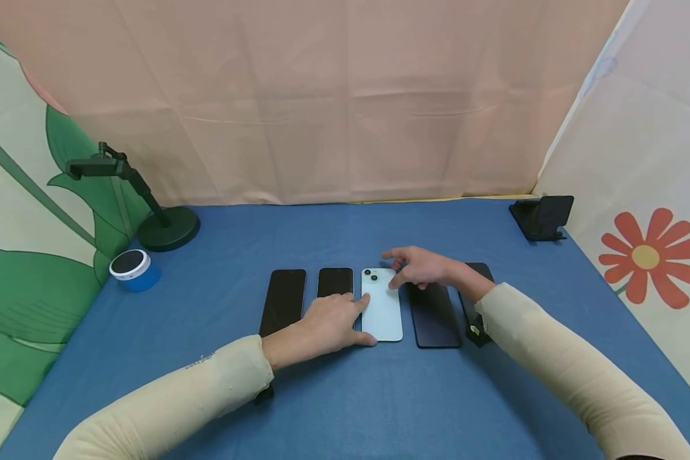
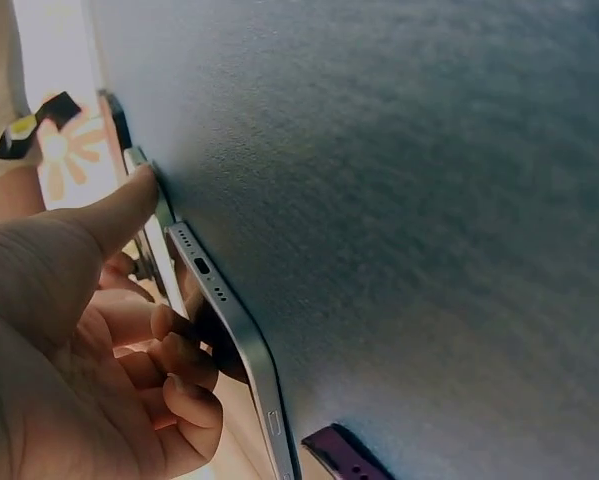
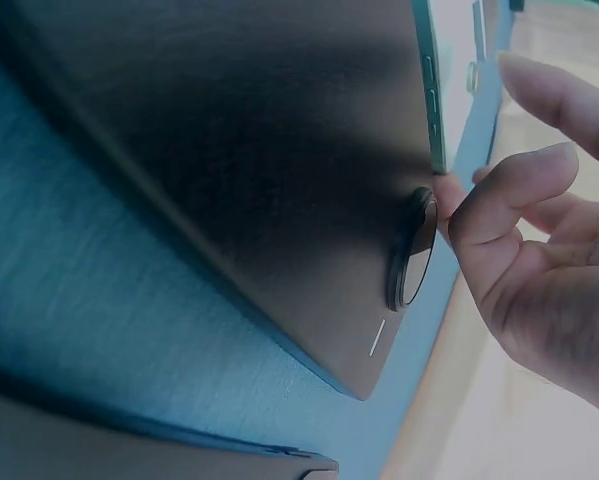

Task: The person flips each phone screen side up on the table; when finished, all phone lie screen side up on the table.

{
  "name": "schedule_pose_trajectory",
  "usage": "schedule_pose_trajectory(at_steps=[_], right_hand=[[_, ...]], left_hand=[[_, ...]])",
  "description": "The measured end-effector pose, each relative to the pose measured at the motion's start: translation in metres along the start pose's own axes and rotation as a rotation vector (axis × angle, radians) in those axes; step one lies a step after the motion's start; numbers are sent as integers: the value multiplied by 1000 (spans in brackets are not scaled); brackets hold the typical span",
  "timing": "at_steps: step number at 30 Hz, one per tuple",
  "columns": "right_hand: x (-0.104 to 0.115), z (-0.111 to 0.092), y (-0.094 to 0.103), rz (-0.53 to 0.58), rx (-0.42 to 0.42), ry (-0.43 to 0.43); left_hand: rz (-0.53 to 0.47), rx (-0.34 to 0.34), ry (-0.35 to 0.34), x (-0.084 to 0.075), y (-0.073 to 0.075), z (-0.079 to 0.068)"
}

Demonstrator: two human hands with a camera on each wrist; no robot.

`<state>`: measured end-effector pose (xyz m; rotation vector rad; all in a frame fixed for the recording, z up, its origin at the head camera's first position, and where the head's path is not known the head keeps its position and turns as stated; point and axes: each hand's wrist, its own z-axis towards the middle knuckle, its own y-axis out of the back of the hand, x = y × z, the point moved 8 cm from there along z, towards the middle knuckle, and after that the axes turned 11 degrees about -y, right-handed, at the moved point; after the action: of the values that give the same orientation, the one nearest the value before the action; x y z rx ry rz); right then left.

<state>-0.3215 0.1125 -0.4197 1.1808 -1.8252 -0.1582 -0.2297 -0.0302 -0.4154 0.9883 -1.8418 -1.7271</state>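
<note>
A light blue phone (image 1: pixel 383 316) lies back up in the middle of a row of several phones. My left hand (image 1: pixel 330 322) reaches over the black-screened phone (image 1: pixel 335 279) beside it. Its thumb touches the light blue phone's lower left corner, and a finger lies at the left edge. In the left wrist view, the other fingers of the left hand (image 2: pixel 89 370) curl loosely. At the upper right edge of the light blue phone (image 3: pixel 434 100), my right hand (image 1: pixel 422 266) touches with one digit; another finger points out above. Right of it lies a dark phone (image 1: pixel 435 319) with a round camera module.
Another dark phone (image 1: pixel 474 313) lies partly under the right forearm, and a black phone (image 1: pixel 284 297) is at the row's left end. At the table's left stand a black stand (image 1: pixel 169 228) and a blue-and-white round container (image 1: pixel 138 271). A black phone holder (image 1: pixel 543 218) sits back right.
</note>
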Motion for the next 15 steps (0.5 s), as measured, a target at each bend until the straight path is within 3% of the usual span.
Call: schedule_pose_trajectory(at_steps=[7,15], right_hand=[[-2,5,-1,92,64,-5],[0,3,0,84,82,-23]], left_hand=[[1,-6,0,-1,-2,0],[-1,-13,-8,0,-2,0]])
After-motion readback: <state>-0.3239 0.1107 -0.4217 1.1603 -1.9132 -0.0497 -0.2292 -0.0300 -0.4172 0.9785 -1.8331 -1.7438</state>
